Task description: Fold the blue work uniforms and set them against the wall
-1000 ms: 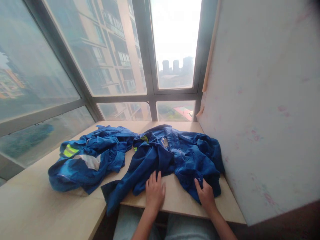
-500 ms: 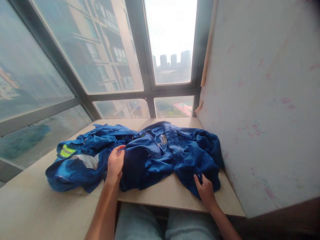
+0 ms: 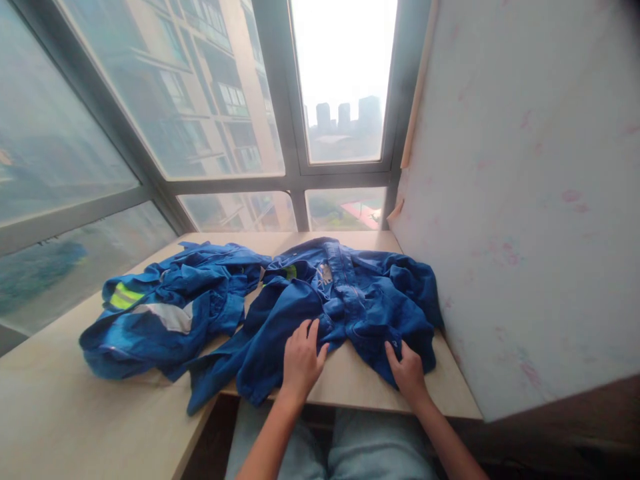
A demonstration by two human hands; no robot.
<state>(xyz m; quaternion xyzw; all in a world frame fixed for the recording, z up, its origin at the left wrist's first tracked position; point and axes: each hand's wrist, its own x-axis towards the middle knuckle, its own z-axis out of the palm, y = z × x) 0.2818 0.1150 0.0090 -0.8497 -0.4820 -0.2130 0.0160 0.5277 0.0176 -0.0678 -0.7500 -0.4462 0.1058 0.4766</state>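
Reading from left: grey-framed window at far left and across the back, apartment block outside. Below, pale wood table. On it, left blue garment, crumpled, with yellow-green stripe and off-white patch. Next, right blue garment, spread loosely over middle and right of the table, rumpled, one piece running out left to the front edge. Close up to left blue garment at the back; can't tell if touching. Showing more yellow-green plus a pale label beside a thick band. Left hand at front of right blue garment, mostly open, fingers extended, thumb apart, fingertips at the cloth, nothing visibly gripped. Below, between forearms, jeans. Right hand further right, at front right part of same garment, half closed, thumb and fingers at the cloth; can't tell if pinching. Far right, white wall with faint pink flower marks, near the cloth.
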